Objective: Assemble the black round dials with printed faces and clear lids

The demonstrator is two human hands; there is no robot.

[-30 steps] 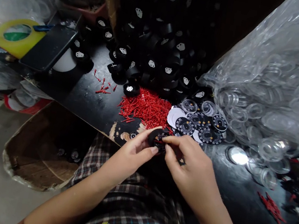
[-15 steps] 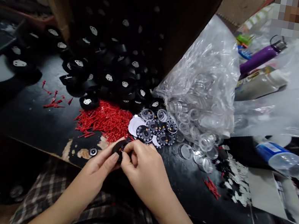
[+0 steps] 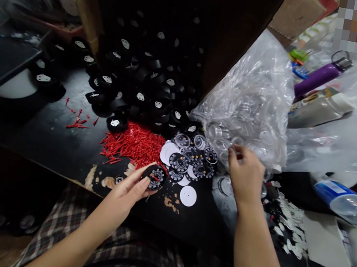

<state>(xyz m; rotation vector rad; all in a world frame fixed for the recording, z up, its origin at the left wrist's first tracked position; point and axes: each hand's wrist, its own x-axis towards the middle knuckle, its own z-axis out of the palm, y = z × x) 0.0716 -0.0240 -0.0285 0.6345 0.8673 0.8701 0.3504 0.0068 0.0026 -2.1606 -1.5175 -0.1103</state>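
My left hand [image 3: 129,189] is wrapped around a small black dial gauge [image 3: 154,178], its face up, with a numbered dial and a red pointer. To the right, my right hand [image 3: 246,170] has thumb and fingers drawn together at the edge of the heap of clear plastic covers [image 3: 221,134]. What those fingers pinch, if anything, I cannot make out. Between the hands lie a pile of black printed dial discs [image 3: 178,162] and a single white disc [image 3: 188,196]. Just beyond my left hand is a heap of red pointers [image 3: 133,144].
Many black round housings [image 3: 140,97] spill from a dark box onto the black table [image 3: 69,146]. A clear plastic bag [image 3: 260,79], a purple bottle [image 3: 319,80], a water bottle [image 3: 343,199] and small white parts [image 3: 291,218] are on the right.
My right hand has left the gauge and moved right to the clear covers. The gauge stays in my left hand, its face now showing. The view has swung right.
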